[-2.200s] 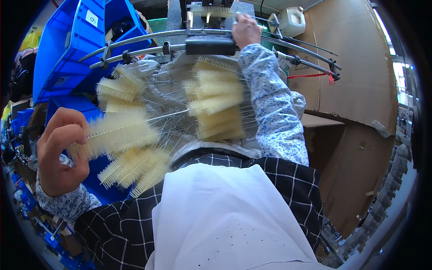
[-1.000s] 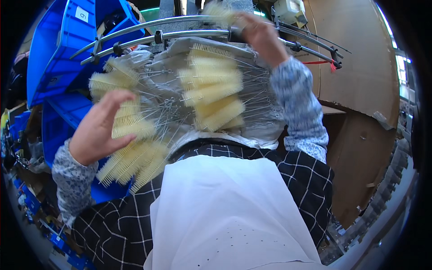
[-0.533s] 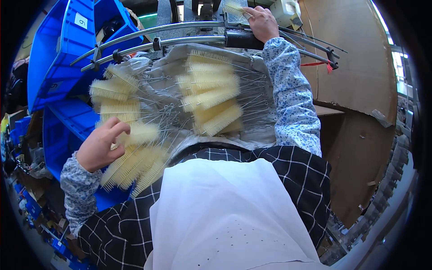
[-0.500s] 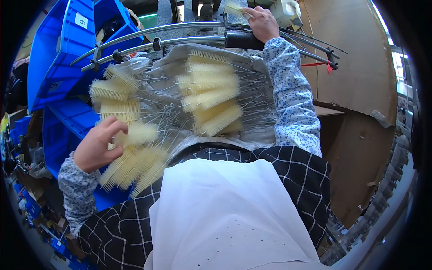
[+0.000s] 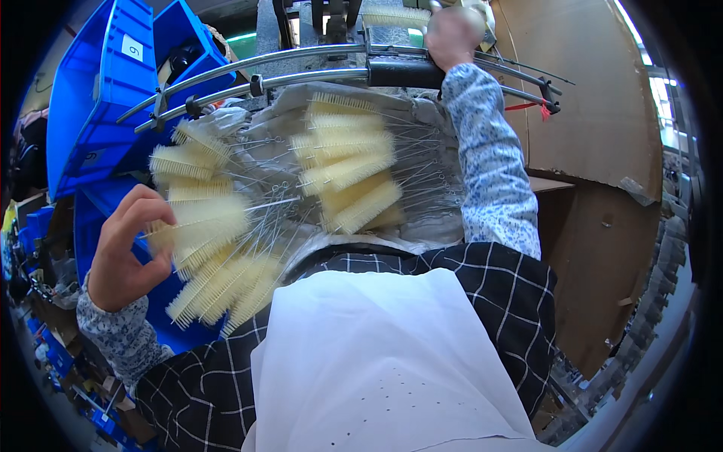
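My left hand [image 5: 129,252] is closed at the left end of a cream bristle brush [image 5: 212,218], its thumb and fingers pinched on the bristles. That brush is smeared by motion, its wire stem pointing right over the pile. At the top, my right hand [image 5: 454,36], blurred, is at the right end of another bristle brush [image 5: 395,16], which lies level beyond the metal rails; its fingers seem closed on that end. Below the rails lie two groups of brushes: a left pile [image 5: 218,282] partly under the held brush, and a middle stack [image 5: 350,158] with wire stems pointing right.
Two curved metal rails [image 5: 309,75] with a black sleeve [image 5: 407,73] cross in front of a machine. Blue bins [image 5: 90,98] stand on the left. A large cardboard sheet [image 5: 587,98] rises on the right. Grey cloth [image 5: 290,113] lies under the brushes.
My left hand has moved left and slightly down, drawing a brush with it. My right hand has shifted a little right and up; its brush now lies level and more of it shows.
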A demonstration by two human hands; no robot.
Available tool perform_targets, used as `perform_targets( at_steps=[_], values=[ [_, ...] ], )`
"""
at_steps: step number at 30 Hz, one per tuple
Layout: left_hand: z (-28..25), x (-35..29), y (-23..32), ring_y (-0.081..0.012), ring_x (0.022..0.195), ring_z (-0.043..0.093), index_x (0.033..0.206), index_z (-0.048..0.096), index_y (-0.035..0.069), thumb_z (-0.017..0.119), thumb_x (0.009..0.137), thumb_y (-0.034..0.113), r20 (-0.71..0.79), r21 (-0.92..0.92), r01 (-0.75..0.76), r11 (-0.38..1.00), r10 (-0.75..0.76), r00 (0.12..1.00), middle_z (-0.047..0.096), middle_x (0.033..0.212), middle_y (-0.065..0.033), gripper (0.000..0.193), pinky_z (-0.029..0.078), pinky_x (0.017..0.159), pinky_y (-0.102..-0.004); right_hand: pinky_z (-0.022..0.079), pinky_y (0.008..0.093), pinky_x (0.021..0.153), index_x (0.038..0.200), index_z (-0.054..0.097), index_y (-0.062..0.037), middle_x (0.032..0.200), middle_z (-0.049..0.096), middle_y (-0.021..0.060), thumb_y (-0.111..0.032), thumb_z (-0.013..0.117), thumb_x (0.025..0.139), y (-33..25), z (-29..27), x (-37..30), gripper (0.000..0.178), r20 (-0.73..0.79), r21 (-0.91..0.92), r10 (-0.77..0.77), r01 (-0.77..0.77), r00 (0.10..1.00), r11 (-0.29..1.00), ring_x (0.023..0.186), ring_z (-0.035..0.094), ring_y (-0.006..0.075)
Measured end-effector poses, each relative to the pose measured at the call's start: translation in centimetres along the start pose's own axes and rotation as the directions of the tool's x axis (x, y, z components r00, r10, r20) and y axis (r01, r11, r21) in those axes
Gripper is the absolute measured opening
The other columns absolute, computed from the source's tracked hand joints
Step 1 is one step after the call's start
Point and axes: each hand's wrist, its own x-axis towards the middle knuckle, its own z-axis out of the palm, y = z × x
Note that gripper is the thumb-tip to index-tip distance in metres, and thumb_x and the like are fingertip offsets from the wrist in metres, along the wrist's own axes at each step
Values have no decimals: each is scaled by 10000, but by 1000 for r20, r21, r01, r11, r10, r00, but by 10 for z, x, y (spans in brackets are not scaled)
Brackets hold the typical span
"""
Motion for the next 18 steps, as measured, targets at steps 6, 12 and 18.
perform_targets(
  at_steps=[6,12,18],
  values=[
    [-4,3,-6,-197,670,457,836,481,26,496,503,-41,-82,88,-65,994,72,994,439,753,-83,340,377,592,-258,354,419,842,1095,532,-137,1036,558,72,-263,531,739,35,16,-25,377,266,213,162,-221,950,952,971,498,255],
    [-11,-5,1,-179,668,455,838,479,32,494,495,-35,-116,95,-54,994,65,991,442,741,-74,350,372,576,-258,370,425,829,1066,547,-116,1031,558,77,-195,514,734,1,22,-15,343,277,308,105,-192,955,932,958,513,256],
    [-17,-17,-2,-172,660,449,829,472,40,489,499,-37,-151,117,-32,993,50,987,440,751,-71,339,366,569,-255,413,415,781,1004,559,-90,949,574,87,-181,485,738,-59,9,-7,291,312,226,110,-186,944,956,918,532,272]
  ],
)
